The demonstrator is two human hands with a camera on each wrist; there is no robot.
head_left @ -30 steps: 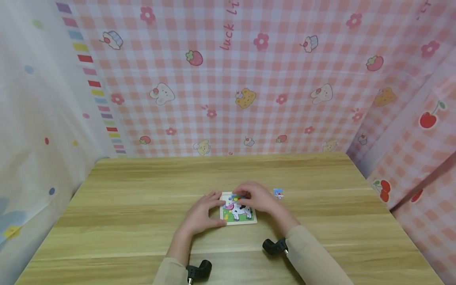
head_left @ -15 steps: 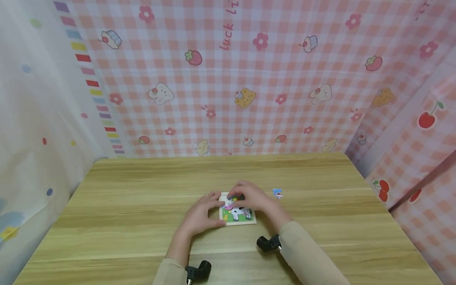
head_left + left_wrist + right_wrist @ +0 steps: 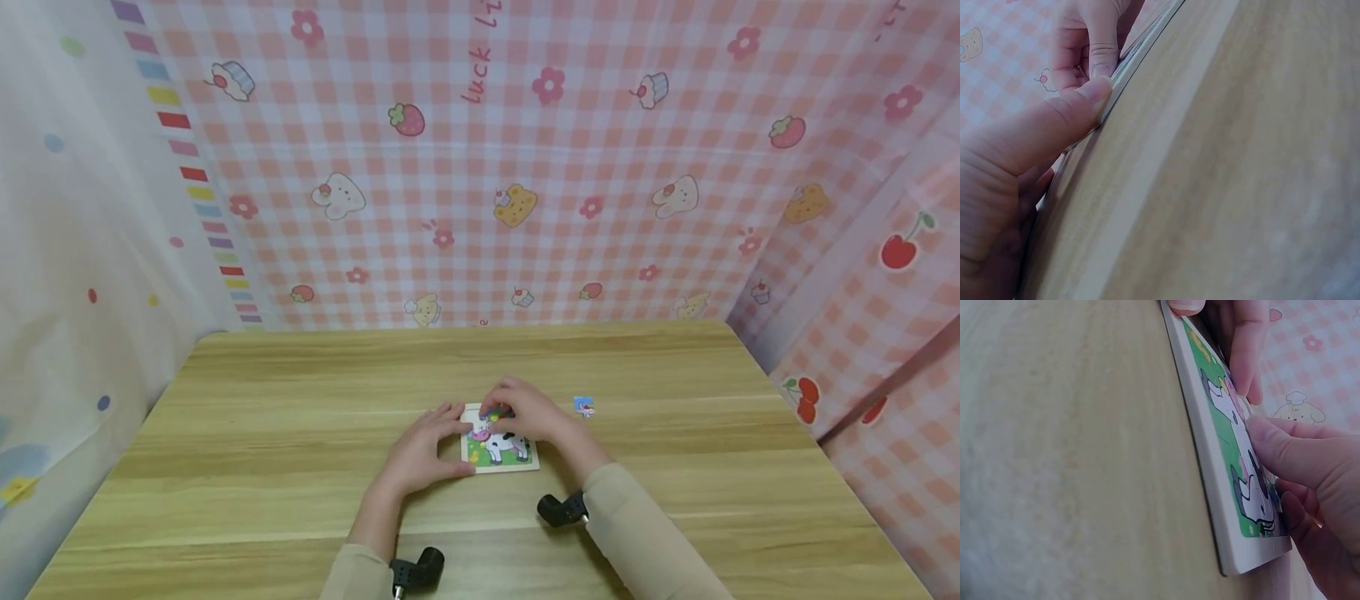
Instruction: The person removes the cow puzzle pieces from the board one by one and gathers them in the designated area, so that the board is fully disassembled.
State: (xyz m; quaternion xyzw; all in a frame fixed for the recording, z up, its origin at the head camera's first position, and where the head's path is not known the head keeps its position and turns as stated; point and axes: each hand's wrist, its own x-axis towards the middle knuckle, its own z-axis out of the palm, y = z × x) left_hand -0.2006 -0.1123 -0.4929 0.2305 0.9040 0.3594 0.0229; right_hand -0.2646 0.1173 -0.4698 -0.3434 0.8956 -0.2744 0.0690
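A small square jigsaw puzzle board (image 3: 506, 457) with a pale frame and a cow picture on green lies on the table. My left hand (image 3: 420, 454) holds its left side, thumb at the near corner and fingers at the far one. Over the upper part of the picture, my right hand (image 3: 528, 414) pinches a colourful puzzle piece (image 3: 495, 414), mostly hidden by the fingers. In the right wrist view, the right thumb (image 3: 1279, 447) lies low against the picture's surface. A loose blue puzzle piece (image 3: 584, 407) rests to the right of the board.
The wood-grain table (image 3: 262, 433) extends around the board on all sides. Behind it hangs a pink checked curtain (image 3: 465, 167), with a white dotted one (image 3: 82, 217) at the left. Black wrist-camera mounts (image 3: 561, 509) stick out from both sleeves.
My right hand has shifted left across the upper part of the board, then stayed nearly still over the last half second. The left hand keeps its place, and the loose blue piece has not moved.
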